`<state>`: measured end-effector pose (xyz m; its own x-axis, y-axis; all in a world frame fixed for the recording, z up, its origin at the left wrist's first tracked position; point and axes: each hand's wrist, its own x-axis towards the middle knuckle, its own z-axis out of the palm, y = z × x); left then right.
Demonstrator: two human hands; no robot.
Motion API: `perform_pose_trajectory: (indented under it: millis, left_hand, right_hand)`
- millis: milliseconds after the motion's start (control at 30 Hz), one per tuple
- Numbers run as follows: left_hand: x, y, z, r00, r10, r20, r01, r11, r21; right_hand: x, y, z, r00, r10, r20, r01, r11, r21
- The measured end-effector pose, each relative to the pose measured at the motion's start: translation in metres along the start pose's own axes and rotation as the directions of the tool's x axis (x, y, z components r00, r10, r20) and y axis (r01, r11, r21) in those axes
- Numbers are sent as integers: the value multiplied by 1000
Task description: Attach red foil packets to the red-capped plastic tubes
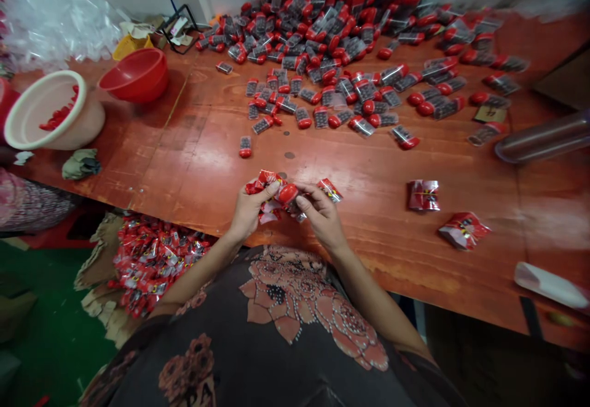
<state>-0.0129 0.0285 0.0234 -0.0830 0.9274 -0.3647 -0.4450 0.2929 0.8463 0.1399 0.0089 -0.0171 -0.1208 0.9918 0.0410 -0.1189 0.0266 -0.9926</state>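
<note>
Near the table's front edge, my left hand (247, 211) is closed on a bunch of red printed wrappers (270, 178). My right hand (323, 215) grips a small clear container with a red cap (288, 193), its body partly covered by the fingers. Cap and wrappers meet between the two hands; whether the container is inside a wrapper I cannot tell. Just beyond my right fingers lies a single red wrapper (330, 190). A red-capped container with dark beads (245, 146) stands apart, ahead of my left hand.
A large heap of red-capped containers (318, 32) covers the back. Bundled wrappers (424, 195) lie at right, near a clear tube (544, 138). At left are a white bowl (87, 121) with red caps and a red bowl (138, 78). A carton of red packets (152, 259) sits below.
</note>
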Motion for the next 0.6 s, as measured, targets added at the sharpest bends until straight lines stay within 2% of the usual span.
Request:
perform_pose_trajectory:
  millis: [167,333,433,600]
  left_hand:
    - [8,3,-6,995,-95,-43,91,992,-89]
    - [5,-2,-6,999,-52,-12,52,998,-46]
    - [1,-6,-3,999,36,-20,-35,999,17]
    - [-3,-9,-2,995,102,-21,-100,993,63]
  right_hand:
    - [0,-2,-14,979,-82,189,85,996,-9]
    - [-3,-12,-14,936,-207,283,233,971,-60]
    - [-3,-12,-10,933,-205,296,239,968,-82]
    - [-5,-4,-6,958,-153,242,168,985,-46]
